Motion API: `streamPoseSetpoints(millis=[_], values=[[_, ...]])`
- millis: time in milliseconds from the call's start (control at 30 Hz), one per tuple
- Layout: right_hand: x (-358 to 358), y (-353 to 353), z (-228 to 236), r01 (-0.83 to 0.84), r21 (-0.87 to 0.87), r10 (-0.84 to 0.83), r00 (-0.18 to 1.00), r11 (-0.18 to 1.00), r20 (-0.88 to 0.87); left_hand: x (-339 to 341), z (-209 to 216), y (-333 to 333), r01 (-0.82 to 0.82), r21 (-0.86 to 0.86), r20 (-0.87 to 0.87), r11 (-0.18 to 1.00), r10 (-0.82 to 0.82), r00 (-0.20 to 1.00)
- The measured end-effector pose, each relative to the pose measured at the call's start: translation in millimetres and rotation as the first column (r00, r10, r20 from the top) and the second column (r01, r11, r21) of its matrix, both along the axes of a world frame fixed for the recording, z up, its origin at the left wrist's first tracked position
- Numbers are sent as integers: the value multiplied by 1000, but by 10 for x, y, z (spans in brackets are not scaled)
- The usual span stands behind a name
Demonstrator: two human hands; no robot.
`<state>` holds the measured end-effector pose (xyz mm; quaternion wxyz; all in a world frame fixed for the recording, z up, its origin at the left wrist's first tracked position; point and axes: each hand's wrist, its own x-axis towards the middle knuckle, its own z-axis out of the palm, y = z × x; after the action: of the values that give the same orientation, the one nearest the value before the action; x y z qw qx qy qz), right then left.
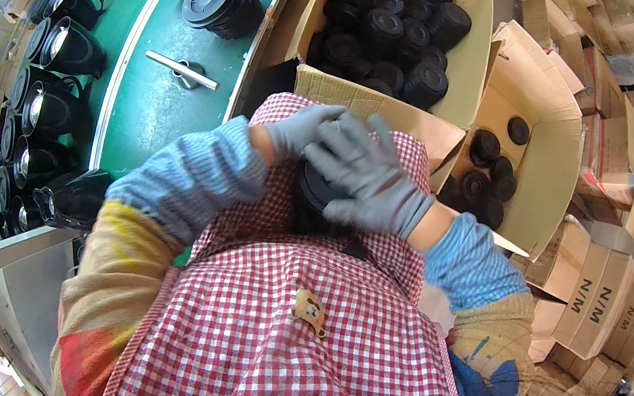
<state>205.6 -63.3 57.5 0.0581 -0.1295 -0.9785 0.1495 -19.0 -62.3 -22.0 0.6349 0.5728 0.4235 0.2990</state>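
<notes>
In my lap, against the checked apron, sits a round black lidded piece [317, 190], its lower part dark and blurred. My right hand [371, 175], in a grey glove, lies over its right and far side with the fingers spread, the thumb reaching across the top. Beyond the piece's far left edge is my left hand [301, 130], also gloved, with its fingers bent together. My right fingers overlap the left fingertips, so whatever the left hand grips there is hidden.
On the green table [152, 107] lie a metal rod tool [181, 70] and a stack of black lids [223, 6]. Several black jugs [55, 108] line its left side. Cardboard boxes with black lids stand ahead [388, 101] and at right [543, 173]. More cartons [598, 300] fill the right.
</notes>
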Motion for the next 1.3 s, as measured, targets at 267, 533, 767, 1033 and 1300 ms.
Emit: streamPoseSetpoints(millis=[267, 533, 767, 1033, 1300], values=[[306, 419, 127, -54, -177, 62, 997, 983, 40, 48, 237, 296, 309, 198, -186, 930, -274, 944], [-287, -130, -106, -164, 134, 188, 964, 977, -187, 536, 599, 538, 447, 188, -660, 875, -225, 717], [-178, -26, -105, -268, -76, 241, 935, 960, -260, 474, 303, 449, 266, 456, -399, 849, -72, 914], [97, 370, -188, -274, -512, 207, 961, 814, -185, 299, 246, 170, 327, 262, -311, 908, -242, 919], [10, 383, -185, -319, -152, 287, 937, 935, -197, 287, 728, 287, 309, 233, -517, 922, -152, 842]])
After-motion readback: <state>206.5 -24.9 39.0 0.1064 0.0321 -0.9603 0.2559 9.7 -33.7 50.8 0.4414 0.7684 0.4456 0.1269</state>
